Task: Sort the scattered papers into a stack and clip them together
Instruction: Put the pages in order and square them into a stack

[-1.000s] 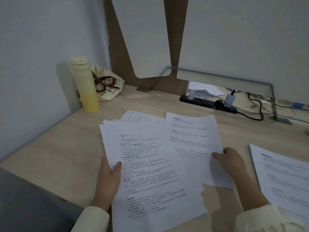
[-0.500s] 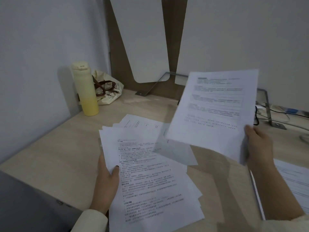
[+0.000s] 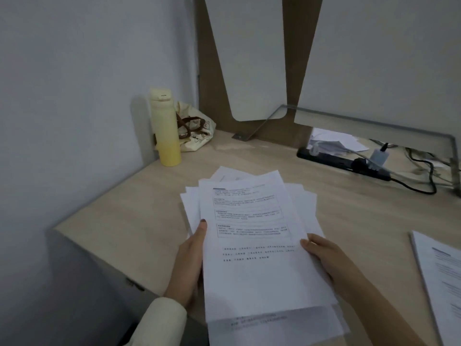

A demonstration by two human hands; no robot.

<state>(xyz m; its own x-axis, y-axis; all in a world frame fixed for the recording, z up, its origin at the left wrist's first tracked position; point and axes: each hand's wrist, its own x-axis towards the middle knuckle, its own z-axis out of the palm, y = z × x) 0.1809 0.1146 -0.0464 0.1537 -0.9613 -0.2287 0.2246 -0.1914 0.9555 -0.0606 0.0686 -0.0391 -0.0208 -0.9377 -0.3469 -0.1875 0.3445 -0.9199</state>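
Observation:
A loose pile of printed white papers (image 3: 254, 245) lies fanned on the light wooden desk (image 3: 124, 221) in front of me, edges uneven. A sheet with boxed text is on top. My left hand (image 3: 189, 260) grips the pile's left edge, thumb on the top sheet. My right hand (image 3: 324, 255) holds the right edge of the top sheet, thumb on the paper. More printed sheets (image 3: 441, 278) lie apart at the right edge of the desk. No clip is in sight.
A yellow bottle (image 3: 166, 128) and a cream cloth bag (image 3: 193, 133) stand in the back left corner by the wall. A black power strip (image 3: 341, 162) with plugs and cables lies at the back right under a metal frame, with crumpled paper behind it.
My right hand lifted the single sheet from the desk on the right, carried it through the air and laid it on top of the pile that my left hand holds.

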